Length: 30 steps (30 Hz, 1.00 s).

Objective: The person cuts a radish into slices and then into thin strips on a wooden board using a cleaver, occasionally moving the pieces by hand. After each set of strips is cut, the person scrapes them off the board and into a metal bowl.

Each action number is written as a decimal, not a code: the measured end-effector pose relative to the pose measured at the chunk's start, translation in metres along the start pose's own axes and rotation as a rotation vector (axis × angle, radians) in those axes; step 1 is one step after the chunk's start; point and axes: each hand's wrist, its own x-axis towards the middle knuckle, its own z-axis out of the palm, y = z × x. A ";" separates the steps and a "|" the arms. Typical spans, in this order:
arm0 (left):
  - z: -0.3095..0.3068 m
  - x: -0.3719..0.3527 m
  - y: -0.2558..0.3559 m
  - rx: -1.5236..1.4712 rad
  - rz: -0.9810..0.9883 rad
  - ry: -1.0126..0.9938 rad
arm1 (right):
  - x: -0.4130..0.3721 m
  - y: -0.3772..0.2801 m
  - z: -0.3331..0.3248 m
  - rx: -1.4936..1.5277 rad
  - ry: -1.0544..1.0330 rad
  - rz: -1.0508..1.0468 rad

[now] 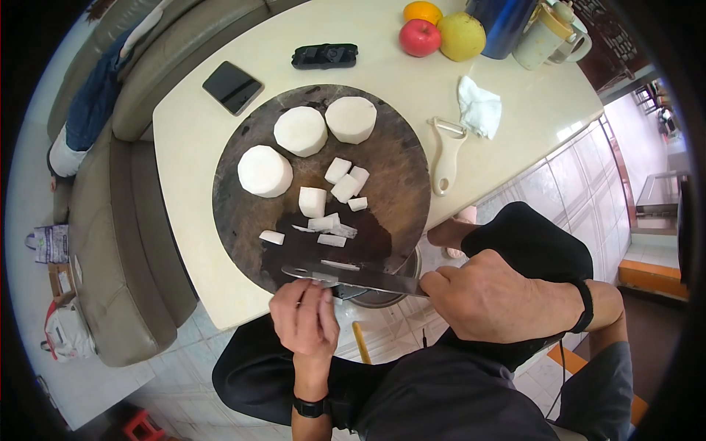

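Note:
My right hand (482, 298) is wrapped round the handle of a knife (375, 279), whose blade points left across the near edge of a round dark cutting board (397, 184). The fingers of my left hand (303, 316) are bent together at the blade near its tip. A pale bit shows beside those fingertips, but what they grip is hidden. On the board stand three thick peeled rounds of a white root vegetable (265, 171). Nearer me lie a larger block (312, 202), several chunks (345, 187) and thin slices (331, 240).
A peeler (446, 158) and crumpled tissue (480, 108) lie right of the board. Beyond it are a phone (232, 87), black case (324, 56), fruit (462, 37) and blue container (501, 28). Partly under the board's near edge sits a metal bowl (382, 299).

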 end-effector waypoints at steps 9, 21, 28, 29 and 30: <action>-0.006 -0.004 -0.005 -0.040 0.040 -0.138 | -0.015 0.000 -0.006 0.126 -0.087 0.046; -0.003 -0.004 -0.009 -0.088 -0.099 -0.080 | -0.032 0.007 -0.027 0.058 -0.155 0.085; -0.001 0.003 -0.005 0.038 -0.262 0.047 | -0.031 0.006 -0.025 0.060 -0.163 0.091; 0.000 0.003 -0.005 0.044 -0.260 0.065 | -0.030 0.005 -0.024 0.057 -0.158 0.088; -0.001 0.003 -0.004 0.042 -0.260 0.064 | -0.029 0.005 -0.024 0.057 -0.158 0.090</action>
